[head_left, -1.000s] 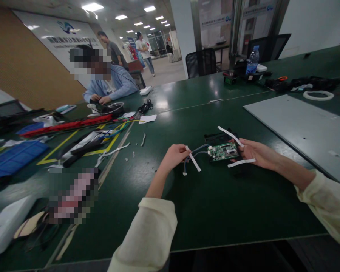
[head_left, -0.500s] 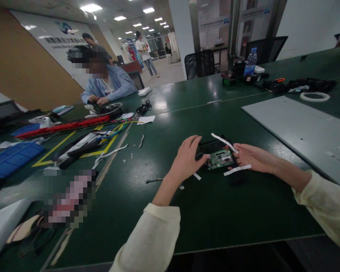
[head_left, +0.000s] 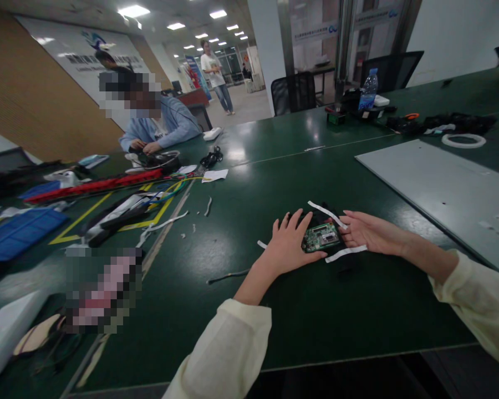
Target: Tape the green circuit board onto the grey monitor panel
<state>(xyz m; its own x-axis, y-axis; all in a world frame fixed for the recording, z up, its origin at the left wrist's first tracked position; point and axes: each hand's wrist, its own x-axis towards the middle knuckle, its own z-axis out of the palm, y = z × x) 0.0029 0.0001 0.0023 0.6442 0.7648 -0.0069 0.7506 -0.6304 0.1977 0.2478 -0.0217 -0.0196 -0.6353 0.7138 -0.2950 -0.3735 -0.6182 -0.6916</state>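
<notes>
A small green circuit board (head_left: 325, 237) in a dark frame lies flat-side up between my two hands. My left hand (head_left: 285, 244) spans its left end, fingers spread along the far side and thumb along the near edge. My right hand (head_left: 370, 233) grips the right end, its lower fingers partly hidden by the frame. Two white strips reach out beside my right fingers: an upper strip (head_left: 326, 214) and a lower strip (head_left: 346, 253). Another white strip end (head_left: 261, 244) shows left of my left hand. A thin dark cable (head_left: 227, 276) runs under my left wrist.
A large grey panel (head_left: 436, 194) lies to the right, with a white ring (head_left: 463, 141) beyond it. A water bottle (head_left: 368, 91) stands at the back. Leftward are white scraps, a blue tray (head_left: 20, 233) and cables. A co-worker (head_left: 158, 124) sits across the table.
My left hand has shifted right and nearer, covering the board's left end. The board has moved slightly; the dark cable has slid left. My right hand stays nearly in place.
</notes>
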